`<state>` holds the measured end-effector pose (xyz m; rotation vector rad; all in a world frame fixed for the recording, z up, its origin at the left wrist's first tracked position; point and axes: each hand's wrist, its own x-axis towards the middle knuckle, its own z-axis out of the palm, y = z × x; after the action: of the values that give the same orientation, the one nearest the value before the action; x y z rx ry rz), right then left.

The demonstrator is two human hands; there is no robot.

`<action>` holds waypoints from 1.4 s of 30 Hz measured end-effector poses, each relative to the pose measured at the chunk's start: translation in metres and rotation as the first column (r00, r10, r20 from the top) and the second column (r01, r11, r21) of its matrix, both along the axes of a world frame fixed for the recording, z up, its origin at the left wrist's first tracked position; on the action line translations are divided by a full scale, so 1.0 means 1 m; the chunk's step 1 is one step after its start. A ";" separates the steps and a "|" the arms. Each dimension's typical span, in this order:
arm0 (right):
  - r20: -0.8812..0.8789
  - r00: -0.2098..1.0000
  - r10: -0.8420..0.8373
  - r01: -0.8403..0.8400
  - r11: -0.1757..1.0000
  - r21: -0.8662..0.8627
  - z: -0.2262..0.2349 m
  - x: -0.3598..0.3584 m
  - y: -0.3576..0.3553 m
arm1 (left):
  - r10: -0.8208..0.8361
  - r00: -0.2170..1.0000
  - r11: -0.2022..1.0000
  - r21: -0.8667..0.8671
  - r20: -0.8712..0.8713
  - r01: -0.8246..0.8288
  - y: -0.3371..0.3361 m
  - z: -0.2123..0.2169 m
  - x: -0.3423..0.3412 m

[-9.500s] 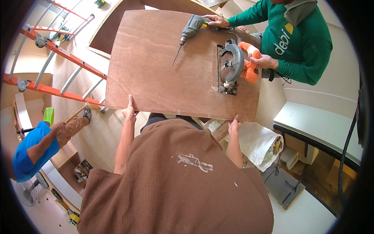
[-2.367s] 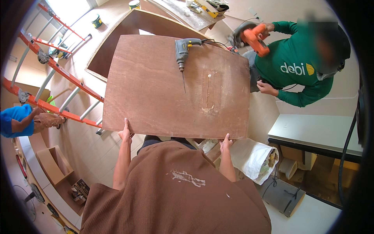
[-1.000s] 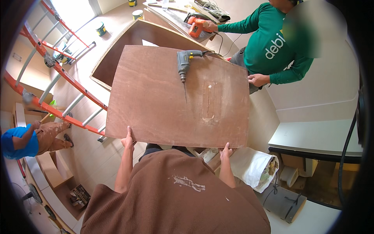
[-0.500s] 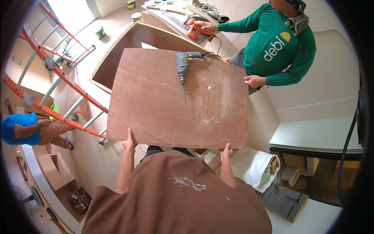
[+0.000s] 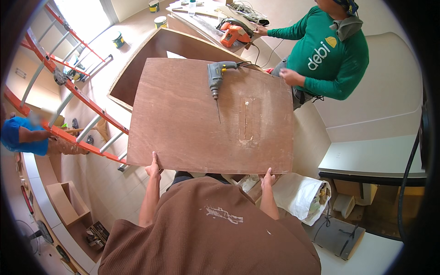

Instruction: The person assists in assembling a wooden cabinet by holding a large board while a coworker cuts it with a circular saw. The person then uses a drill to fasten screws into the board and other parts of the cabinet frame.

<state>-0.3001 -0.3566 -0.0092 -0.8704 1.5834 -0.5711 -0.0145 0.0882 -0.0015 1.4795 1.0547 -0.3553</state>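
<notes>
Tiled floor (image 5: 120,195), orange ladder (image 5: 83,95), brown board (image 5: 183,126) — drill (image 5: 215,79) atop

Panel (image 5: 183,123): reddish brown, faint grain, pale rectangular patch around a dark line
Drill (image 5: 215,76): grey, yellow trigger
Circular saw (image 5: 234,35): orange body, black guard
Wearer's shirt (image 5: 183,233): brown waffle weave, white smears
Right co-worker's shirt (image 5: 337,64): green, white lettering, yellow emblem
Left co-worker's shirt (image 5: 27,140): bright blue
Ladder (image 5: 87,100): orange rails, silver-grey rungs
Sack (image 5: 291,197): white
Roll (image 5: 337,236): dark grey, black ties
</notes>
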 end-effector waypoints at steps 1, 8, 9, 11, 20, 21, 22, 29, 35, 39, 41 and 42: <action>0.006 1.000 0.005 -0.005 1.000 0.001 -0.001 -0.001 -0.001 | -0.002 1.000 1.000 0.001 -0.004 0.002 0.000 0.000 0.000; 0.014 1.000 -0.005 0.005 1.000 -0.012 -0.010 -0.003 -0.004 | -0.007 1.000 1.000 0.024 -0.008 0.007 0.000 0.003 0.000; 0.014 1.000 -0.002 0.003 1.000 -0.013 -0.010 -0.003 -0.004 | -0.009 1.000 1.000 0.025 -0.011 0.009 -0.001 0.004 0.000; 0.015 1.000 0.003 -0.003 1.000 -0.017 -0.011 -0.004 -0.004 | -0.013 1.000 1.000 0.026 -0.015 0.014 -0.002 0.006 0.000; -0.013 1.000 0.010 -0.010 1.000 -0.029 -0.017 -0.006 -0.006 | 0.001 1.000 1.000 0.026 -0.013 0.000 -0.003 0.010 0.000; -0.014 1.000 -0.002 0.002 1.000 -0.026 -0.017 -0.005 -0.006 | 0.001 1.000 1.000 0.027 -0.014 0.000 -0.003 0.009 0.000; -0.015 1.000 -0.015 0.014 1.000 -0.023 -0.017 -0.004 -0.005 | 0.001 1.000 1.000 0.028 -0.015 0.000 -0.002 0.008 0.000; 0.027 0.999 0.024 -0.024 1.000 -0.014 -0.025 -0.013 -0.012 | -0.019 1.000 0.999 0.049 -0.013 0.019 -0.004 0.007 0.001; 0.036 0.999 0.028 -0.028 0.999 -0.017 -0.018 -0.009 -0.008 | -0.007 1.000 1.000 0.012 0.003 0.007 0.001 0.000 0.000; 0.040 0.999 0.020 -0.019 1.000 -0.008 -0.016 -0.009 -0.007 | -0.002 1.000 1.000 0.011 0.005 0.002 0.000 0.002 0.000; 0.043 0.999 0.026 -0.026 1.000 -0.008 -0.017 -0.011 -0.008 | -0.002 1.000 1.000 0.002 0.010 0.002 -0.002 0.006 0.000; 0.041 0.999 0.026 -0.026 1.000 -0.005 -0.017 -0.010 -0.008 | -0.001 1.000 1.000 0.002 0.012 0.001 -0.002 0.006 0.000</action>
<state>-0.3105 -0.3642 -0.0262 -0.8760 1.5316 -0.5705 -0.0148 0.0859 0.0042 1.4821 1.0455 -0.3456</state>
